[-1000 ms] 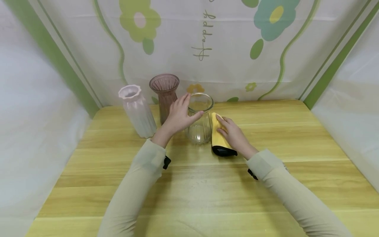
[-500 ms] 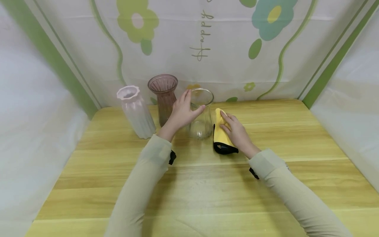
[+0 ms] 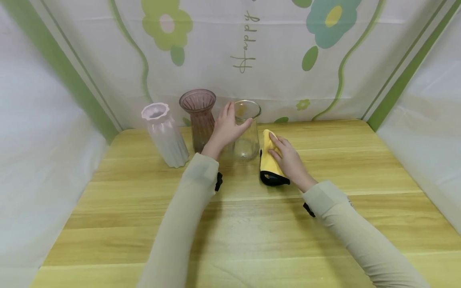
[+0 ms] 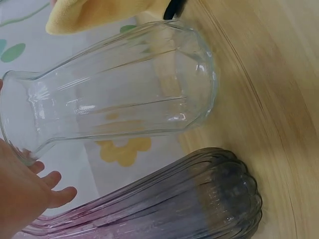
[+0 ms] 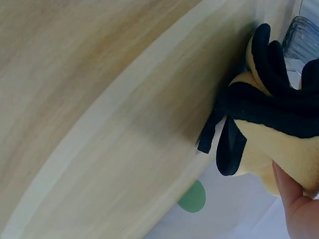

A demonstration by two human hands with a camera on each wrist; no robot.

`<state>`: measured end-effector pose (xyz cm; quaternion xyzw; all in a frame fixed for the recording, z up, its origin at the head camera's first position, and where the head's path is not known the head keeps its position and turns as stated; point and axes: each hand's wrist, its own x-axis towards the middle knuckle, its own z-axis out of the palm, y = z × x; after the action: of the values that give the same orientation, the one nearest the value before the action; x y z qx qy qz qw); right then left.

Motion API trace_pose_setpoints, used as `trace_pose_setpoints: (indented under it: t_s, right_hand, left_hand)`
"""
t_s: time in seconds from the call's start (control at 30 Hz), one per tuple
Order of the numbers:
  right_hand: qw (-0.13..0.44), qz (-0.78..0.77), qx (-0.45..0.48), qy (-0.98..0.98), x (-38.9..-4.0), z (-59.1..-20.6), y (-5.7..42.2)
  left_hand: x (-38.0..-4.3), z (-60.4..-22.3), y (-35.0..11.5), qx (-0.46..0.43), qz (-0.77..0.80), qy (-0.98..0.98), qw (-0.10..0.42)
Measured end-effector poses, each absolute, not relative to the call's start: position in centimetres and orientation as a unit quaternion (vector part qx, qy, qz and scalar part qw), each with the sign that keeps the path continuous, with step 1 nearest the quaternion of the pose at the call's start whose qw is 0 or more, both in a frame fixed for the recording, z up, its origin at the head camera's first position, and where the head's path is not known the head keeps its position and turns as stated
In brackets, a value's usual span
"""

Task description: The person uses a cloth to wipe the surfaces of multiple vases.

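A clear glass vase [image 3: 248, 138] stands upright near the back of the table. My left hand [image 3: 228, 126] holds it at the neck from the left, thumb across the front. In the left wrist view, several fingertips [image 4: 52, 179] lie beside the neck of this vase [image 4: 119, 89]. To its right, my right hand [image 3: 289, 158] grips a folded yellow cloth with black edging [image 3: 269, 160]. The right wrist view has the thumb [image 5: 286, 184] pressed on the cloth [image 5: 279, 144]. The right hand's other fingers are mostly hidden there.
A ribbed purple glass vase [image 3: 198, 108] stands just left of the clear one, partly behind my left hand. Farther left is a pink-to-white fluted vase [image 3: 167, 138]. A flower-printed curtain [image 3: 277, 80] backs the wood-grain table [image 3: 252, 232].
My left hand and the clear vase have moved back, away from me and slightly right. The right hand has shifted slightly back with the cloth. The other two vases stay put.
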<state>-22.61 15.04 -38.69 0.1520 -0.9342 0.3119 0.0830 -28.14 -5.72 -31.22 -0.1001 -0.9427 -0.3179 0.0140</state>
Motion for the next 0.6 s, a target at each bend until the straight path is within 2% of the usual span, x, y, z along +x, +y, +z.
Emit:
trace_pose_setpoints:
  t_s: [0.6]
  right_hand:
    - [0.097,0.314,0.153,-0.932,-22.7,-38.4,15.3]
  left_hand:
    - [-28.7,-31.5,-4.5,-0.08,-0.294,-0.952,0.04]
